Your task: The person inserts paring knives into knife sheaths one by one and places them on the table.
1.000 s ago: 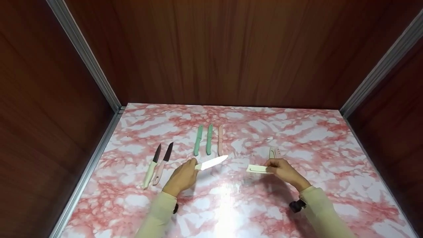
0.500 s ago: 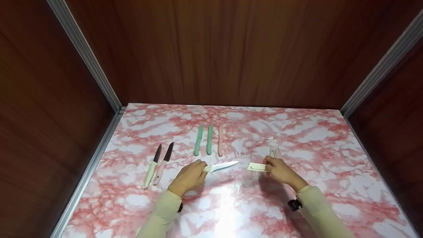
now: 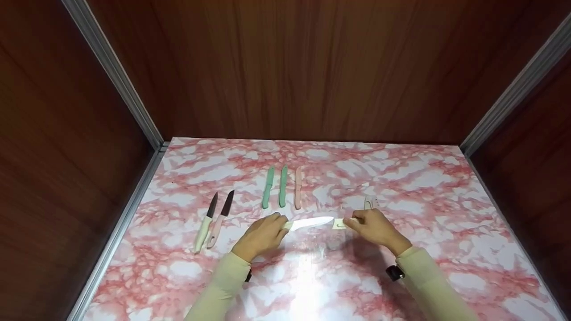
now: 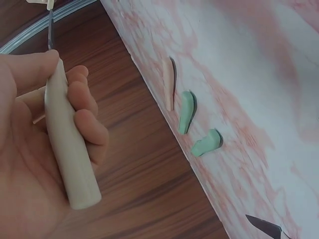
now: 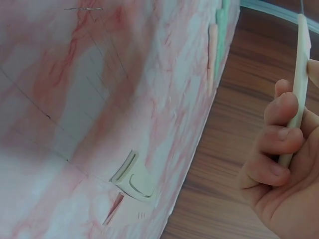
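My left hand (image 3: 262,237) grips a knife by its cream handle (image 4: 72,144); the bare blade (image 3: 312,222) points right. My right hand (image 3: 375,231) pinches a cream blade sheath (image 5: 300,74) between thumb and fingers, its mouth facing the knife. The blade's tip is at the sheath's mouth; whether it is inside cannot be told. Just beyond the right hand lie a cream sheath (image 5: 135,180) and a pale pink sheath (image 5: 130,211) on the table.
At left lie a cream-handled knife (image 3: 204,232) and a pink-handled knife (image 3: 216,229), blades bare. Farther back, two green knives (image 3: 268,189) and a pink knife (image 3: 298,189), apparently sheathed, stand in a row. Wooden panels (image 3: 285,71) enclose the marbled table (image 3: 424,178).
My left hand has moved right with the knife, bringing the blade's tip up to the sheath. My right hand has shifted slightly left, its fingers now nearer the sheath's mouth.
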The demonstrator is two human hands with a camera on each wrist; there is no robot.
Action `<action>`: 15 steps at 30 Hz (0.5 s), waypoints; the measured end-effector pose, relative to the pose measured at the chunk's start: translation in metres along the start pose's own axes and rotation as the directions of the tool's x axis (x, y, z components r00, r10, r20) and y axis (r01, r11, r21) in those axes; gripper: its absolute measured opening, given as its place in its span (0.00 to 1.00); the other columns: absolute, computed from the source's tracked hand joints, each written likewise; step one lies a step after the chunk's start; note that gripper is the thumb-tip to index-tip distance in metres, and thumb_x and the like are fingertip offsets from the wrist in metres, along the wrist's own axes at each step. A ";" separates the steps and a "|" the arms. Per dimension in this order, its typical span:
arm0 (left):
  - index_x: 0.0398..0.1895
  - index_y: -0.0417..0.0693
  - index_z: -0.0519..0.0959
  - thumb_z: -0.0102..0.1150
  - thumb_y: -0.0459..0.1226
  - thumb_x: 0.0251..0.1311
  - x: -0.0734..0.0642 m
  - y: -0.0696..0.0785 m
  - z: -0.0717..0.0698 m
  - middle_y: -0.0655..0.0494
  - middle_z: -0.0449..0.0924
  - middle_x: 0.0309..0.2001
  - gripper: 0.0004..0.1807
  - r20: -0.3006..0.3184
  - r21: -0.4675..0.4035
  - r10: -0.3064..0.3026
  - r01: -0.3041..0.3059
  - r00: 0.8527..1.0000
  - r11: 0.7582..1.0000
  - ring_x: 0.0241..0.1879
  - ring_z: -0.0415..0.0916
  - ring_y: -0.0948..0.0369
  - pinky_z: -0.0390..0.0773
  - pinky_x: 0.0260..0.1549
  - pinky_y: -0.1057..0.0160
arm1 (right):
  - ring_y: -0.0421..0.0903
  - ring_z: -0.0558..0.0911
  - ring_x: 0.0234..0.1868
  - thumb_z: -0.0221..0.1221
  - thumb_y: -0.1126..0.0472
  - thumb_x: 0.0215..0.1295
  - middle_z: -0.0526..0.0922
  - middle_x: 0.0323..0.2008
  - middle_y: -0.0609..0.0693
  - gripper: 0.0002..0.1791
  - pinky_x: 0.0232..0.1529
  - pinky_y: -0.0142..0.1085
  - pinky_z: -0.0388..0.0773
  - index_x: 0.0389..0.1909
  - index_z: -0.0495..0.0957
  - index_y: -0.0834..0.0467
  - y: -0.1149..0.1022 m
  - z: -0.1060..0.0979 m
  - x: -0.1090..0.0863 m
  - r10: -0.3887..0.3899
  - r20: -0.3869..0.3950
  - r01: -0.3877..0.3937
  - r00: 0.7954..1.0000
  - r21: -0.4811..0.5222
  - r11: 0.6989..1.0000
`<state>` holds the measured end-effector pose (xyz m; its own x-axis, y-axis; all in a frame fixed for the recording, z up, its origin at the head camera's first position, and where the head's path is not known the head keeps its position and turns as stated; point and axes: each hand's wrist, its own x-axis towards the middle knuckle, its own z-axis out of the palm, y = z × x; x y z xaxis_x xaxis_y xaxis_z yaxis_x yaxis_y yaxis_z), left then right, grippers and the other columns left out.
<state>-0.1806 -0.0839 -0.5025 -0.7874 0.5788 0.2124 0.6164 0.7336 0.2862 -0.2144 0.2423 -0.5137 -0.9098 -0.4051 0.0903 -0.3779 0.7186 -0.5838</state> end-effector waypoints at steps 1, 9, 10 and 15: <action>0.36 0.46 0.72 0.53 0.40 0.66 0.000 0.000 0.000 0.58 0.65 0.27 0.07 0.004 0.004 -0.003 0.003 1.000 1.000 0.23 0.61 0.63 0.68 0.24 0.63 | 0.36 0.57 0.14 0.56 0.43 0.65 0.60 0.11 0.39 0.20 0.18 0.31 0.56 0.18 0.73 0.50 0.000 0.000 0.000 0.001 -0.002 -0.001 1.000 0.001 1.000; 0.37 0.45 0.74 0.52 0.40 0.66 -0.001 0.001 0.000 0.57 0.67 0.28 0.07 0.025 0.002 -0.020 0.020 0.999 1.000 0.24 0.63 0.63 0.69 0.25 0.62 | 0.36 0.57 0.14 0.56 0.43 0.65 0.60 0.11 0.39 0.20 0.18 0.30 0.56 0.19 0.74 0.50 0.002 0.001 0.000 0.003 -0.001 -0.003 1.000 0.006 1.000; 0.38 0.45 0.74 0.52 0.40 0.66 -0.001 0.001 0.000 0.57 0.68 0.28 0.08 0.031 -0.003 -0.020 0.020 0.999 1.000 0.24 0.63 0.63 0.69 0.25 0.62 | 0.36 0.57 0.14 0.56 0.42 0.65 0.60 0.11 0.39 0.20 0.18 0.30 0.56 0.18 0.73 0.50 0.001 0.001 0.000 0.008 0.001 -0.008 1.000 0.008 1.000; 0.41 0.44 0.75 0.52 0.41 0.67 -0.001 0.001 -0.001 0.58 0.68 0.29 0.09 0.056 -0.021 -0.038 0.039 0.998 0.999 0.24 0.62 0.64 0.69 0.25 0.64 | 0.36 0.57 0.14 0.54 0.40 0.64 0.60 0.11 0.40 0.21 0.18 0.31 0.56 0.18 0.72 0.50 0.001 0.001 0.000 0.023 0.004 -0.023 1.000 0.010 1.000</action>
<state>-0.1793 -0.0840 -0.5019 -0.8083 0.5696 0.1487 0.5848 0.7479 0.3142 -0.2150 0.2429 -0.5149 -0.9176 -0.3908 0.0732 -0.3549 0.7222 -0.5937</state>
